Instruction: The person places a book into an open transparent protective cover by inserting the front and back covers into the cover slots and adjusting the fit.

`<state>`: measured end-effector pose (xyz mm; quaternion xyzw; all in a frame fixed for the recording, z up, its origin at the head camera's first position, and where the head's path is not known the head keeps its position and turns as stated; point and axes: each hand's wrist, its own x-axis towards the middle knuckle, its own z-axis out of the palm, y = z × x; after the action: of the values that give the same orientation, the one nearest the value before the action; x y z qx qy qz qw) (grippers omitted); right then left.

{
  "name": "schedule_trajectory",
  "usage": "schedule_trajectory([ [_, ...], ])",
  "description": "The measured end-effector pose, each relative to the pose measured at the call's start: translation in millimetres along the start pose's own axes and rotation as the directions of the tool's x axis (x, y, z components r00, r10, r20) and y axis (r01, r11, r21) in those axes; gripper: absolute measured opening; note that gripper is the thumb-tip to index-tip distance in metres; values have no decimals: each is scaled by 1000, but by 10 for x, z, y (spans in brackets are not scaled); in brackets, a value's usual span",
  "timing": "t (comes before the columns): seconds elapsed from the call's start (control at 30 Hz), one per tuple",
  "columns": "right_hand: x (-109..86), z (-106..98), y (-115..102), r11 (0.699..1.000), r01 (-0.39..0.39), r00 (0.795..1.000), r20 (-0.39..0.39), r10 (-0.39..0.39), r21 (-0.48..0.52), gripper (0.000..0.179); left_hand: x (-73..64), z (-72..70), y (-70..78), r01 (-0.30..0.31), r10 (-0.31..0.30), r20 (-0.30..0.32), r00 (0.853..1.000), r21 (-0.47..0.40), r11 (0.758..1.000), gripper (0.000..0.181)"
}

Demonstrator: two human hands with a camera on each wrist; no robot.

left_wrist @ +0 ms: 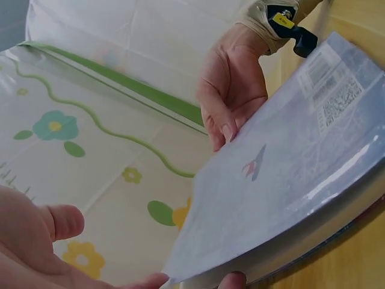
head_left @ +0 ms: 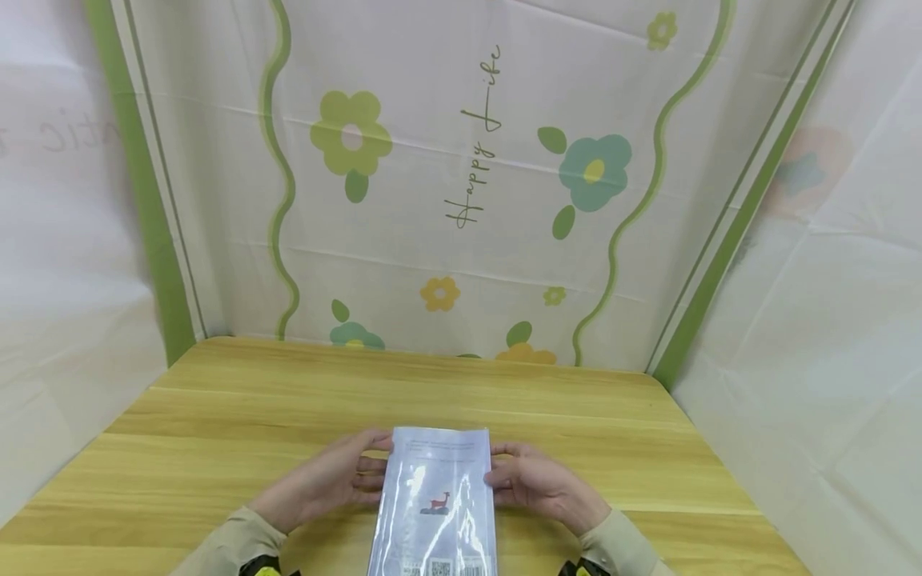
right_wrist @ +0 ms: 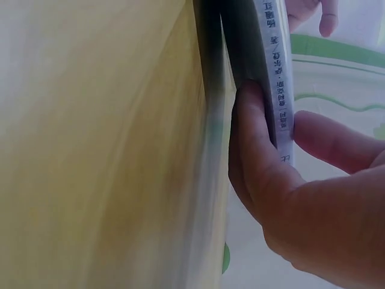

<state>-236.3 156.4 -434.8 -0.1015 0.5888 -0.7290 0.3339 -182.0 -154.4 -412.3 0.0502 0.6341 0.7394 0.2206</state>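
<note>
A pale blue book (head_left: 437,512) in a glossy clear cover shows a small red deer, a QR code and a barcode. It is tilted, its near end cut off in the head view. My right hand (head_left: 536,484) pinches the right edge, thumb on the upper face and fingers underneath. Printed characters run along the spine (right_wrist: 278,90) in the right wrist view. At the opposite edge, my left hand (head_left: 334,480) touches the book with extended fingertips. Its thumb (left_wrist: 65,221) stands raised, apart from the cover, in the left wrist view.
The wooden table (head_left: 302,400) has rounded far corners. A white curtain (head_left: 432,240) with flowers and lettering hangs behind it, and white sheets (head_left: 828,360) close in both sides. Black straps with yellow parts (head_left: 270,566) sit at both wrists.
</note>
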Motion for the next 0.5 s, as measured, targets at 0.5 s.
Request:
schedule_trajectory([
  [0.5,-2,18,-21,998,27,1000,16,-26,-55,53,11,7,-52,-47,45,28,999,57,997,60],
])
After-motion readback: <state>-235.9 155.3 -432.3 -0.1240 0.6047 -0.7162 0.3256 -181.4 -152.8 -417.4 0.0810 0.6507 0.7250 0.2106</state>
